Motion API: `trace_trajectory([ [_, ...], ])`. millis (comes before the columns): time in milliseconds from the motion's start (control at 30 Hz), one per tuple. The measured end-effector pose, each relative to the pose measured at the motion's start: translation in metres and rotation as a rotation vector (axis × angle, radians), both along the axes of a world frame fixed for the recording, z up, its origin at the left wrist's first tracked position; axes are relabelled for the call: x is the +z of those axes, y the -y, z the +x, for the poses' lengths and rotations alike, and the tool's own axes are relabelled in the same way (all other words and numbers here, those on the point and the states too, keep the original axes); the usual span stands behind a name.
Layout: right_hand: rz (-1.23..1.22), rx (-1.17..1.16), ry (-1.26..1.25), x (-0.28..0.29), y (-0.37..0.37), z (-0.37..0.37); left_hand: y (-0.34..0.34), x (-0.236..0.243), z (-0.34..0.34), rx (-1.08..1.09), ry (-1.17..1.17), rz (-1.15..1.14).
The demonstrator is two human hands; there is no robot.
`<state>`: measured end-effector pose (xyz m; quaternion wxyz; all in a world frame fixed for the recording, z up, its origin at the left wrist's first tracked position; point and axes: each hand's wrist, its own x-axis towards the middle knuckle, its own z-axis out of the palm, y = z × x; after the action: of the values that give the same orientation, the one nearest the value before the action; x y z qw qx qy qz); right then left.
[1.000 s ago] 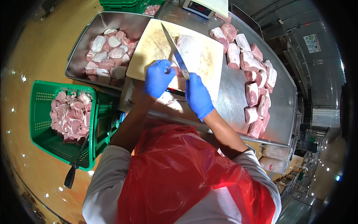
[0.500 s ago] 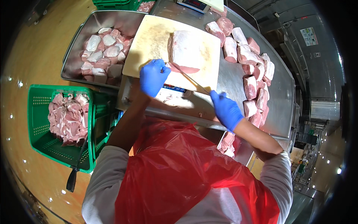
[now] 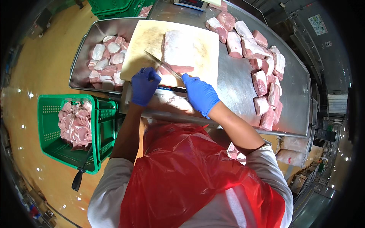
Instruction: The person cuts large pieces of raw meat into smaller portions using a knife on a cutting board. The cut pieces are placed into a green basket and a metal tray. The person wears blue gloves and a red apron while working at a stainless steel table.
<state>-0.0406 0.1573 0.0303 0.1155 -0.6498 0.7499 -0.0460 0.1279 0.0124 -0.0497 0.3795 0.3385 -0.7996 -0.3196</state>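
My right hand (image 3: 199,95), in a blue glove, grips a long knife (image 3: 159,61); its blade lies diagonally across the near-left corner of a large pale pork loin (image 3: 177,48), point toward upper left. The loin rests on a cream cutting board (image 3: 135,45) and shows a pink cut face along its near side. My left hand (image 3: 145,86), also gloved, is closed at the board's near edge, just left of the loin's near end; what its fingers hold is hidden. Below the board, a scale with a display (image 3: 170,88) is partly covered by my hands.
Many meat chunks (image 3: 260,83) lie along the steel table (image 3: 235,91) to the right. A steel tub (image 3: 83,49) of pieces stands left. A green crate (image 3: 47,121) of trimmings stands lower left, with a black handle (image 3: 78,179) beside it. Green crates (image 3: 110,7) and another scale (image 3: 190,3) stand at back.
My right hand drew back right and down half a second ago, then came up and left again with the knife. My left hand stayed closed near the board's edge. The view has shifted slightly.
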Motion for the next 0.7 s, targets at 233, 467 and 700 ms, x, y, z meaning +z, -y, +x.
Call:
trace_trajectory([
  [233,0.197,-0.101,0.036,0.033,-0.111,-0.058,0.021,-0.004,0.112,0.441,-0.027,-0.2],
  [467,-0.252,-0.583,0.956,0.003,-0.168,-0.082,0.041,-0.025,0.351,0.946,1.268,-0.186],
  [700,-0.929,-0.35,1.32,0.041,-0.07,-0.06,0.02,-0.01,-0.043,0.369,0.234,-0.257],
])
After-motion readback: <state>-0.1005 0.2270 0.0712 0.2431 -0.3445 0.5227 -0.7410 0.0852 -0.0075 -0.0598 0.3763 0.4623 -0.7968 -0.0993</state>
